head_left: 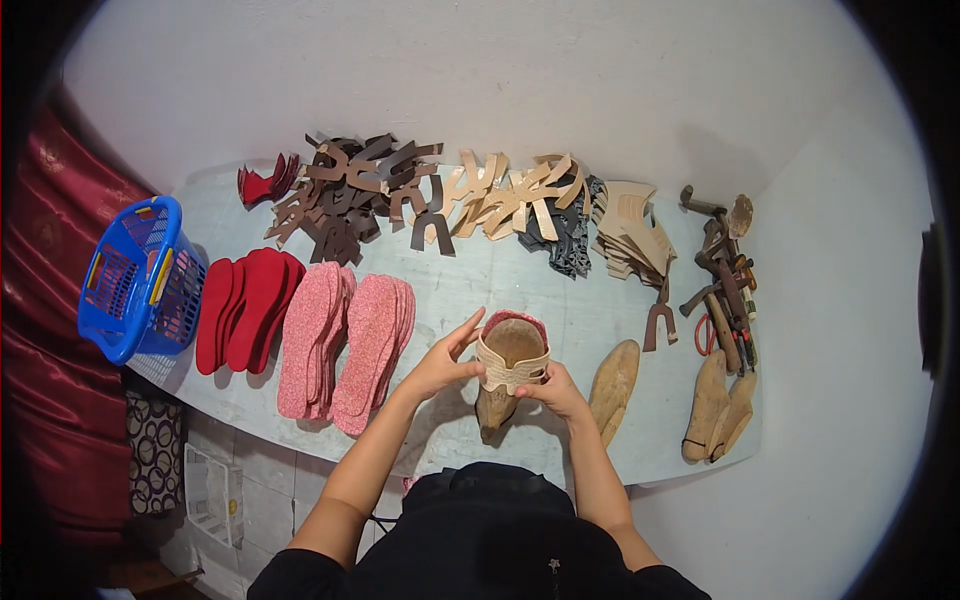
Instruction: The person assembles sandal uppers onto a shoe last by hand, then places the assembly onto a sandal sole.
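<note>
left hand (440, 365): fingers pinch the strap (510, 368) on its left side, index raised
right hand (558, 390): fingers clamped on strap's right side, tips partly hidden
last (498, 400): near front edge of table (500, 275), midway; strap wraps it, toe hidden below
right edge: tools (722, 280), heap hard to make out
left edge: basket (140, 278)

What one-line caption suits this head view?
Both hands, left hand and right hand, fit a tan upper over a wooden last.

Blue basket (140, 275) beside red soles (245, 308), pink soles (345, 350).
</note>
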Available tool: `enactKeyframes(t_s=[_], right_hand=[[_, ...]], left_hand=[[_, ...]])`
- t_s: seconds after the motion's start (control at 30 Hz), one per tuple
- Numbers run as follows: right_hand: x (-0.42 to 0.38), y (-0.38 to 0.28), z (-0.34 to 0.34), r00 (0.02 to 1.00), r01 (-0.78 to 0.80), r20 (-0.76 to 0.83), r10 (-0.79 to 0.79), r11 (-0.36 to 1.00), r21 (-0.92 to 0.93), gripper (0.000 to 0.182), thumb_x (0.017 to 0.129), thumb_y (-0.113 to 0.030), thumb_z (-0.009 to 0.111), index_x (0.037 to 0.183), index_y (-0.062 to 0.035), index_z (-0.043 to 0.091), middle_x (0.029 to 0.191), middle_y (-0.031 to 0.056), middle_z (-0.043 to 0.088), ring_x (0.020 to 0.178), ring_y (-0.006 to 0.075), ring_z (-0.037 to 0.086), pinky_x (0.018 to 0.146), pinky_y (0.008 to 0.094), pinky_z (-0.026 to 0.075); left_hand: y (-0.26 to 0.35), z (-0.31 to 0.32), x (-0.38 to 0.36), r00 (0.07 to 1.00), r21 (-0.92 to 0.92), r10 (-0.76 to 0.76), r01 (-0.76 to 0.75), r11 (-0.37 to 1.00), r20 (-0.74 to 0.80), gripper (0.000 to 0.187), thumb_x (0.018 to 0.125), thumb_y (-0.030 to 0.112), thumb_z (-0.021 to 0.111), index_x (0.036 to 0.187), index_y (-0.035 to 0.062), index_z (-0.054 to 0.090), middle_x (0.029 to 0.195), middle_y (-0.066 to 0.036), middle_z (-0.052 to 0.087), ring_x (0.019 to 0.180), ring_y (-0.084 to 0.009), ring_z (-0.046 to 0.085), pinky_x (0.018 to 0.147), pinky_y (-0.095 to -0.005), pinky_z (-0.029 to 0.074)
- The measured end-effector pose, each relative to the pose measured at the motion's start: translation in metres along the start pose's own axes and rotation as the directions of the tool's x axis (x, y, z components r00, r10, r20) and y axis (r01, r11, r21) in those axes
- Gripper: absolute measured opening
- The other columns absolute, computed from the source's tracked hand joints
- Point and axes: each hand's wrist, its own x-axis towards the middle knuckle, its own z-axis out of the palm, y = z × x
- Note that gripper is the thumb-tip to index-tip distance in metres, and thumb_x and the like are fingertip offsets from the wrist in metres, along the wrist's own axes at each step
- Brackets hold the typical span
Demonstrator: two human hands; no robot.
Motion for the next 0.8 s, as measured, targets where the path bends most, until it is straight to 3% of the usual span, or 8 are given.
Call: enactKeyframes(t_s=[0.07,0.13,0.23,0.3,0.33,0.43,0.73,0.8], right_hand=[[-0.004,-0.009,0.003,1.0,-0.013,0.006,0.013,1.0,-0.003,0.056,0.06,-0.015,0.075,0.107,0.0017,0.05,0.099,0.0058,0.057,0.09,0.0135,0.053,0.081,0.0266,0.041],[-0.006,-0.012,0.004,0.999,-0.029,0.013,0.029,1.0,-0.004,0.057,0.061,-0.017,0.075,0.108,0.0017,0.049,0.1,0.0063,0.057,0.094,0.0145,0.052,0.084,0.0277,0.039],[-0.006,-0.014,0.003,0.999,0.03,-0.021,-0.035,0.979,-0.204,0.063,0.064,-0.024,0.073,0.115,0.0003,0.044,0.11,0.0074,0.052,0.099,0.0159,0.049,0.089,0.0305,0.036],[-0.008,-0.021,0.002,0.984,0.112,-0.037,-0.177,0.756,-0.645,0.064,0.065,-0.028,0.072,0.115,0.0008,0.044,0.11,0.009,0.052,0.103,0.0174,0.047,0.09,0.0304,0.034],[-0.008,-0.022,0.001,0.983,0.11,-0.039,-0.177,0.755,-0.646,0.064,0.065,-0.028,0.072,0.115,0.0008,0.044,0.11,0.009,0.052,0.103,0.0174,0.047,0.09,0.0304,0.034],[-0.009,-0.022,0.0,1.0,-0.02,-0.027,0.012,0.935,-0.355,0.066,0.064,-0.03,0.073,0.115,0.0006,0.044,0.11,0.0103,0.052,0.105,0.0176,0.045,0.091,0.03,0.032],[0.0,-0.009,0.001,0.965,0.216,-0.074,-0.251,0.925,-0.312,0.067,0.066,-0.032,0.071,0.118,0.0001,0.042,0.112,0.0112,0.051,0.107,0.0191,0.044,0.094,0.0325,0.03],[0.001,-0.015,0.0,0.946,0.304,-0.158,-0.284,0.945,0.118,0.06,0.071,-0.028,0.068,0.118,0.0003,0.043,0.112,0.0105,0.051,0.107,0.0184,0.043,0.093,0.0316,0.03]], left_hand=[[-0.004,-0.007,-0.002,0.999,-0.061,0.035,-0.035,0.998,0.003,0.065,0.066,0.019,0.071,0.121,0.001,0.042,0.124,-0.01,0.042,0.117,-0.0191,0.036,0.099,-0.031,0.023],[-0.004,-0.012,-0.006,0.961,0.146,-0.177,0.147,0.978,0.215,0.067,0.066,0.017,0.072,0.122,0.0006,0.04,0.124,-0.011,0.041,0.118,-0.0196,0.035,0.1,-0.0314,0.022],[0.0,-0.006,-0.01,0.95,0.051,-0.243,0.237,0.97,0.198,0.068,0.066,0.015,0.071,0.123,0.0,0.038,0.124,-0.011,0.042,0.118,-0.0193,0.035,0.1,-0.0318,0.023],[0.0,-0.004,-0.01,0.952,0.033,-0.238,0.237,0.971,0.193,0.067,0.066,0.014,0.071,0.122,-0.0004,0.038,0.123,-0.011,0.043,0.117,-0.0189,0.036,0.099,-0.0317,0.024],[0.0,-0.003,-0.01,0.953,0.014,-0.235,0.237,0.971,0.19,0.066,0.066,0.013,0.071,0.122,-0.0007,0.038,0.122,-0.01,0.043,0.117,-0.0186,0.036,0.099,-0.0316,0.025],[-0.004,0.001,-0.011,0.965,0.016,-0.181,0.181,0.983,0.188,0.065,0.067,0.014,0.07,0.122,-0.0015,0.038,0.121,-0.01,0.044,0.115,-0.0176,0.038,0.097,-0.0306,0.027],[-0.004,0.0,-0.001,0.968,0.052,-0.205,0.199,0.979,0.142,0.065,0.068,0.022,0.071,0.119,-0.0038,0.04,0.119,-0.01,0.045,0.114,-0.017,0.038,0.098,-0.0301,0.025],[-0.002,0.0,-0.001,0.968,0.061,-0.201,0.194,0.979,0.152,0.064,0.069,0.023,0.07,0.119,-0.0032,0.04,0.119,-0.01,0.044,0.114,-0.0171,0.038,0.098,-0.0301,0.025]])
